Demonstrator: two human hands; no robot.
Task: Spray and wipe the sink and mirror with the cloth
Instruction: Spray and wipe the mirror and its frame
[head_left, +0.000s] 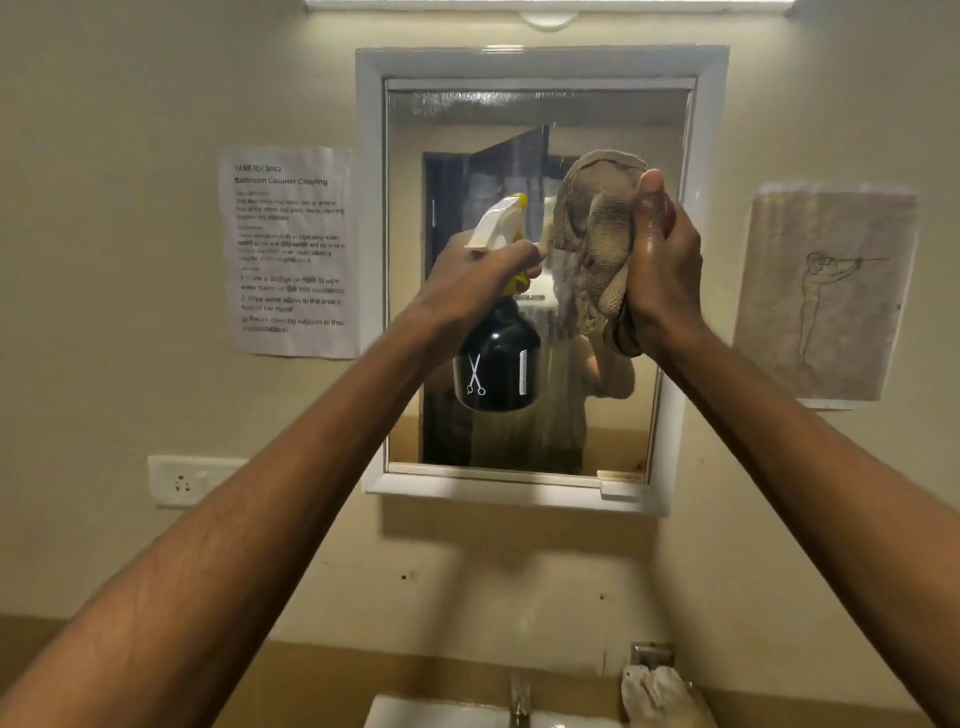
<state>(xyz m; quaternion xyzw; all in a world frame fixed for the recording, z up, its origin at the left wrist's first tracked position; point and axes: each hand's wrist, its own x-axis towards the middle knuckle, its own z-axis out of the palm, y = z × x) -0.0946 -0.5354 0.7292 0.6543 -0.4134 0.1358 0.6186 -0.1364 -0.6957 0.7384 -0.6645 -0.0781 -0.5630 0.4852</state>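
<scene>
A white-framed mirror (670, 130) hangs on the wall straight ahead, its glass streaked and misted. My left hand (467, 280) grips the neck of a black spray bottle (496, 364) with a white and yellow trigger head, held up before the glass. My right hand (662, 260) clutches a bunched tan cloth (592, 234) against the mirror's right half, just right of the bottle's nozzle. The white sink (441, 714) shows only its back rim at the bottom edge, with a metal tap (519, 696) over it.
A printed task sheet (291, 249) is taped left of the mirror and a sketch on paper (826, 291) to the right. A white wall socket (187, 480) sits lower left. Another pale rag (660, 691) hangs from a metal fitting beside the tap.
</scene>
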